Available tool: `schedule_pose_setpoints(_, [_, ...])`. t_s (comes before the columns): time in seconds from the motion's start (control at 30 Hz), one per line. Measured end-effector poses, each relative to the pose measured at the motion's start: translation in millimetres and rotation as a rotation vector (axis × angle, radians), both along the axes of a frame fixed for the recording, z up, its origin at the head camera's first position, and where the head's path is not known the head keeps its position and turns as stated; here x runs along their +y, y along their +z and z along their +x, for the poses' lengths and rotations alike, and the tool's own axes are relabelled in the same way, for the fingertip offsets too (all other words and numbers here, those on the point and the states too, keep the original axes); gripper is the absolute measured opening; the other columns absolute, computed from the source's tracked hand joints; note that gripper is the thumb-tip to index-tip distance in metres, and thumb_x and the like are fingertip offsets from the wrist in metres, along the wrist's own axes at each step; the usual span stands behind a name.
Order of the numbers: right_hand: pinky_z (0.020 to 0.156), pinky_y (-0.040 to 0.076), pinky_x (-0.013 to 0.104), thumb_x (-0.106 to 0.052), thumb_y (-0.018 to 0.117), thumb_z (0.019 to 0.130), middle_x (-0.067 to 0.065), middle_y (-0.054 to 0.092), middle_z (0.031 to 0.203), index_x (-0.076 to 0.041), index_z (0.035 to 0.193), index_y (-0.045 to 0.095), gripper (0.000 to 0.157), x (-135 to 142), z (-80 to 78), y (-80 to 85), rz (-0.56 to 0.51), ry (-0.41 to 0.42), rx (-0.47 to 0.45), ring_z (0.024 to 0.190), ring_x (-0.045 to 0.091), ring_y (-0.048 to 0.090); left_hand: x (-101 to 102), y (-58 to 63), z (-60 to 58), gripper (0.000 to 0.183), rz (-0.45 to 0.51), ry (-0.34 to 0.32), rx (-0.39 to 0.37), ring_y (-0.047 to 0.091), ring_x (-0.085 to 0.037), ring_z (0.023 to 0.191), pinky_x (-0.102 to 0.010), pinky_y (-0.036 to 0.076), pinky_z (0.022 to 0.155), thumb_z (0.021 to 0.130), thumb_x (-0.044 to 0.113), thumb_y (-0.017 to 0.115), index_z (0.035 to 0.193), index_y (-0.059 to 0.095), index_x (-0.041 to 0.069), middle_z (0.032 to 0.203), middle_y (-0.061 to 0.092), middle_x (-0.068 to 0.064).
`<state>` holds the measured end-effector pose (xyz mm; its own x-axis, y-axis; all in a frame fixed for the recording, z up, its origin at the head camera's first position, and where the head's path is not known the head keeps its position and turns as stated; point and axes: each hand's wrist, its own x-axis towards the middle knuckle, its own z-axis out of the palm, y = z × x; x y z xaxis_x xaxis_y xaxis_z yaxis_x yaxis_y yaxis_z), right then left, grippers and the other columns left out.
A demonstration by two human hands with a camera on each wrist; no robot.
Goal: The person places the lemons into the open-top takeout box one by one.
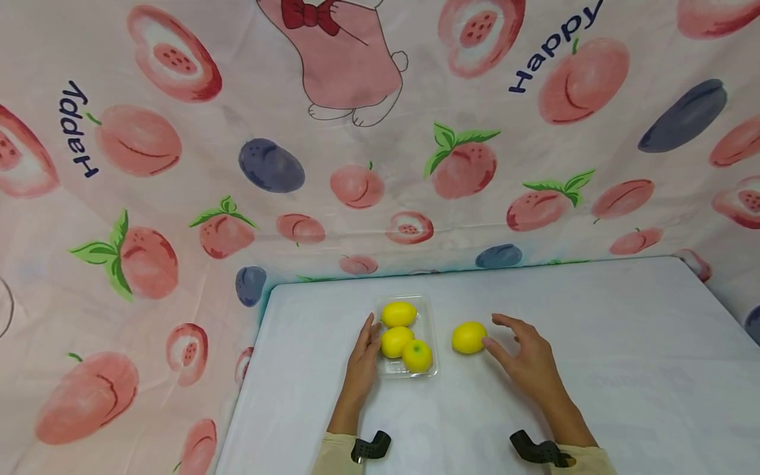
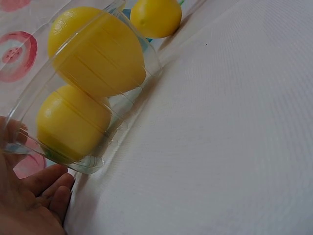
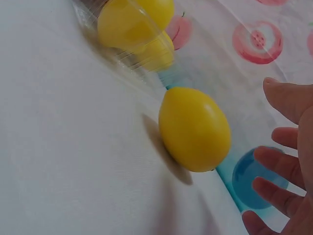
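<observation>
A shallow clear plastic tray (image 1: 426, 316) holds three yellow fruits: a lemon (image 1: 398, 314) at the back, another lemon (image 1: 396, 342) in the middle and a rounder fruit (image 1: 417, 356) with a greenish end at the front. Along the tray's left side lies my left hand (image 1: 362, 361), its fingers extended and its fingertips right at the rim. To the right of the tray, a single lemon (image 1: 469, 338) lies on the white table. My right hand (image 1: 528, 361) is just right of that lemon, thumb and fingers spread apart, with a gap to it in the right wrist view.
The white tabletop (image 1: 623, 356) reaches far to the right. Behind it and on the left hangs a pink cloth (image 1: 356, 145) printed with fruit. Black wrist mounts (image 1: 371, 446) sit on both sleeves.
</observation>
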<state>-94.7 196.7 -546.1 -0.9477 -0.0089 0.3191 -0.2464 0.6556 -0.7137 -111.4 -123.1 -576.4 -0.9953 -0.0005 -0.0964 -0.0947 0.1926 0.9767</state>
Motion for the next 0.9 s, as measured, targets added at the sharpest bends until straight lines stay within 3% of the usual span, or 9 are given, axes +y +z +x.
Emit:
schedule_pose_setpoints(0.23, [0.097,0.052,0.061,-0.026,0.077,0.092,0.018,0.065,0.136,-0.002,0.138,0.059,0.055,-1.5,-5.1,-10.1,-0.018,0.020,-0.073,0.126,0.039,0.056,0.6,-1.2,-1.1,0.053,0.007,0.000,-0.002,0.030,-0.027,0.155,-0.054,0.021,0.127,0.110,0.028,0.039,0.161,0.028,0.037,0.163,0.041,-0.001])
schedule_pose_setpoints(0.53, [0.103,0.051,0.058,-0.041,0.072,0.095,0.014,0.060,0.144,-0.007,0.145,0.054,0.063,-3.7,-9.8,-16.3,-0.021,0.029,-0.199,0.135,0.038,0.051,1.0,-3.3,-3.3,0.052,-0.001,0.009,-0.005,0.030,-0.027,0.155,-0.054,0.019,0.127,0.110,0.029,0.039,0.160,0.029,0.040,0.162,0.042,0.000])
schedule_pose_setpoints(0.9, [0.099,0.050,0.058,-0.046,0.073,0.093,0.019,0.064,0.137,-0.006,0.141,0.058,0.064,-5.0,-14.4,-16.8,0.068,0.032,-0.233,0.122,0.041,0.059,2.4,-0.8,-3.9,0.052,0.001,0.019,-0.008,0.030,-0.027,0.155,-0.055,0.020,0.127,0.110,0.031,0.040,0.160,0.030,0.039,0.162,0.042,0.001])
